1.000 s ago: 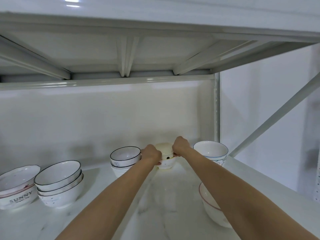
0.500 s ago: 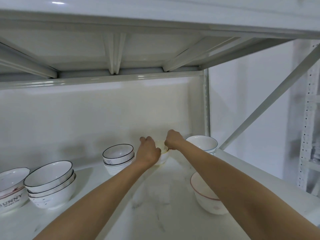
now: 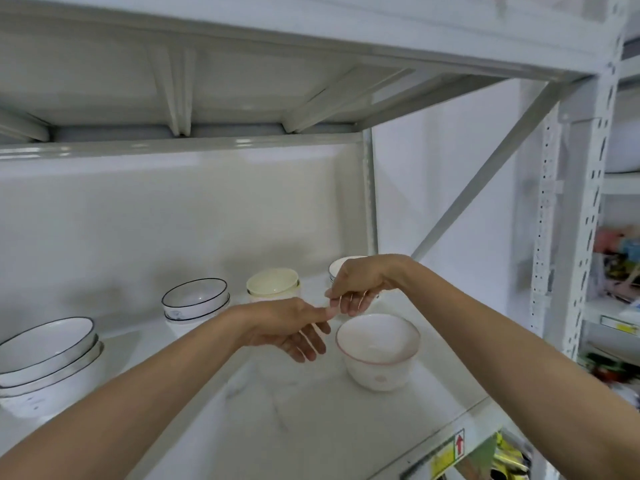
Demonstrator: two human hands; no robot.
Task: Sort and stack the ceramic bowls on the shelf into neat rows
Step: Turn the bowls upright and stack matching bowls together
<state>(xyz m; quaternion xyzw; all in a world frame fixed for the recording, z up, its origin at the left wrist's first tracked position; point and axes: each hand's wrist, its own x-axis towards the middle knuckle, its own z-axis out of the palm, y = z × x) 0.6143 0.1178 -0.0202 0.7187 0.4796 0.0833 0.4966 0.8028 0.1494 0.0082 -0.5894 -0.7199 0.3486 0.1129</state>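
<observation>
Both hands hang empty above the shelf (image 3: 311, 410), in front of the bowls. The left hand (image 3: 287, 329) lies palm up with its fingers loosely stretched toward the right, gripping nothing. The right hand (image 3: 360, 284) hovers just above and behind it, fingers hanging down in a loose curl, also holding nothing; its fingertips come close to the left hand's index finger, though whether they touch cannot be told.

The pink-rimmed bowl (image 3: 379, 351) stands upright by itself near the shelf's right edge, just right of the left hand's fingers and below the right hand. Along the back edge runs a row: a stack of black-rimmed bowls (image 3: 195, 301), then a cream bowl stack (image 3: 273, 285) near the middle, then a blue-rimmed bowl (image 3: 337, 266) toward the back right corner, mostly hidden behind the right hand. At the left edge a larger stack of black-rimmed bowls (image 3: 45, 358) sits nearer the front, partly cut off by the picture's edge.

A neighbouring rack (image 3: 571, 237) stands to the right with blurred, coloured items on its shelves
</observation>
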